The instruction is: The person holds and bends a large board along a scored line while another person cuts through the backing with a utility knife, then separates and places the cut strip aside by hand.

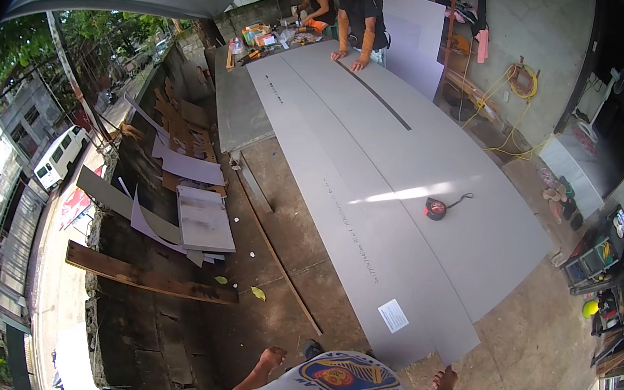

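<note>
A large grey sheet (401, 229) lies over the work table (246, 128), with a white label (393, 315), pencil lines and handwriting on it. A red tape measure (436, 209) rests on its right half, and a long dark strip (375, 94) lies near the far end. Low in view, left of the sheet's near end, my left hand (272, 358) hangs with fingers loosely curled and nothing visible in them. My right hand (445, 380) is beside the near right corner, fingers slightly apart and empty; whether it touches the edge I cannot tell.
Two other people (364, 22) work at the far end by cluttered tools (269, 38). Cut offcuts (187, 168), a plank (146, 274) and a long bar (276, 268) lie left. A crate (593, 257), piled items and a hanging yellow cord (522, 80) are right.
</note>
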Motion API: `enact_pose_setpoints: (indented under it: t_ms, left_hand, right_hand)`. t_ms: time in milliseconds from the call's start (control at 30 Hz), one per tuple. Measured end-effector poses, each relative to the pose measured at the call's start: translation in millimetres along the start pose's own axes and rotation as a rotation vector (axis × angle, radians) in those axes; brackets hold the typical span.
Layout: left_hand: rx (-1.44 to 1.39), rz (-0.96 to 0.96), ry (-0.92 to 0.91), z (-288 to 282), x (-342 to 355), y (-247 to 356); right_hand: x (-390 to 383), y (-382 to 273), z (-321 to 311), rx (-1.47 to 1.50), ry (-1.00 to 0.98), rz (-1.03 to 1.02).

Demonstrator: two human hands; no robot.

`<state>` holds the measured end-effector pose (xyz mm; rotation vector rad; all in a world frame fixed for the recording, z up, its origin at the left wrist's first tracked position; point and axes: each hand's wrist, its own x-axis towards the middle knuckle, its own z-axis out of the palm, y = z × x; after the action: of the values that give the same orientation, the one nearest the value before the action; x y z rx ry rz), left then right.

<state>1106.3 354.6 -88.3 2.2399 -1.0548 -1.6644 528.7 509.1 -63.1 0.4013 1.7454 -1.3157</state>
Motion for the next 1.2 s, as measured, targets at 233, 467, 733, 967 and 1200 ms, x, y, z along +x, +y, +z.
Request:
enact_pose_setpoints:
  t_ms: [233, 467, 733, 967, 1200]
  left_hand:
    - [0.009, -0.01, -0.024, 0, -5, 6]
    - [0.103, 0.011, -0.007, -3, -2, 2]
    - [0.211, 0.015, 0.017, -9, -6, -1]
    - [0.213, 0.054, 0.088, -12, -18, 7]
    - [0.214, 0.056, 0.039, -17, -28, 6]
  right_hand:
    - [-2, -1, 2, 0.003, -0.006, -0.022]
    - [-8, 4, 1, -0.008, 0.032, -0.006]
    - [-3, 4, -9, 0.007, -0.022, -0.007]
    - [4, 3, -5, 0.015, -0.025, 0.012]
    - [11, 10, -12, 0.028, -0.053, 0.015]
